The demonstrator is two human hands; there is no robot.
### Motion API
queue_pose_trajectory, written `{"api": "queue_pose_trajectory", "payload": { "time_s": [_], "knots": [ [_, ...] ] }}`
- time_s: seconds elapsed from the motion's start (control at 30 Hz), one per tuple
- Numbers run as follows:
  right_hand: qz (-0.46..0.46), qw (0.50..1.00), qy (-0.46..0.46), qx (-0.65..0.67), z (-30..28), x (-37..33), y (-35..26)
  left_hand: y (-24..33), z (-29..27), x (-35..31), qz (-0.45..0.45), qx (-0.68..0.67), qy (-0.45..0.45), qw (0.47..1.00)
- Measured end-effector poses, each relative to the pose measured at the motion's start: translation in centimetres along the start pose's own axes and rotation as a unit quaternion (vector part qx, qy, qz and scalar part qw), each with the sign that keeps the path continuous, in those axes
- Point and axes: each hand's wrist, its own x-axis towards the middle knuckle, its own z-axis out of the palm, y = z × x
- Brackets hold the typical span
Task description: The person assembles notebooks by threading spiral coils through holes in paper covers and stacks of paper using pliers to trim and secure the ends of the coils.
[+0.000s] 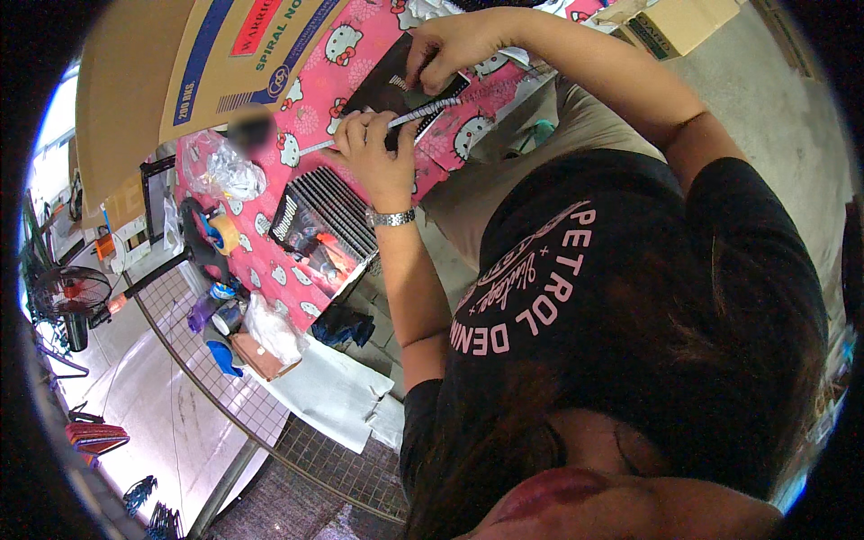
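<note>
A notebook with a dark cover point(382, 83) lies on the pink patterned table cover, a row of holes along its near edge. Along that edge runs a long, thin binding coil point(430, 110), black and white. My left hand point(371, 148), with a metal watch at the wrist, has its fingers closed around the coil. My right hand point(453, 52) bends its fingers down onto the notebook near its right end; its fingertips are partly hidden. Below my left hand lies a stack of spiral notebooks point(328, 236), with dark coils and a picture cover on top.
A large cardboard box point(229, 67) stands at the far left of the table point(279, 270). Clear plastic bags point(220, 171) and a tape roll point(223, 234) lie at the left. A small fan point(72, 292) is beyond the mesh rack. Another carton point(679, 27) sits at upper right.
</note>
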Motion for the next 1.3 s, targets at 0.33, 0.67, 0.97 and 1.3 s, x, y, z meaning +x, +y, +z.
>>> {"api": "queue_pose_trajectory", "payload": {
  "time_s": [0.33,0.67,0.97,1.3],
  "knots": [
    [-0.03,0.925,0.024,0.377,0.8,-1.4,-1.7,0.3,-0.4,0.4,0.002,-0.039,-0.017,0.999],
    [-0.021,0.999,-0.022,0.017,0.2,0.1,-0.5,0.2,-0.4,0.8,0.003,-0.037,-0.034,0.999],
    [-0.095,0.936,-0.008,0.339,1.2,0.4,-1.9,0.4,-0.4,0.3,-0.036,-0.066,0.021,0.997],
    [-0.013,0.996,-0.051,0.069,0.5,3.8,-1.6,-3.7,-2.0,1.2,-0.012,0.008,0.004,1.0]
  ]
}}
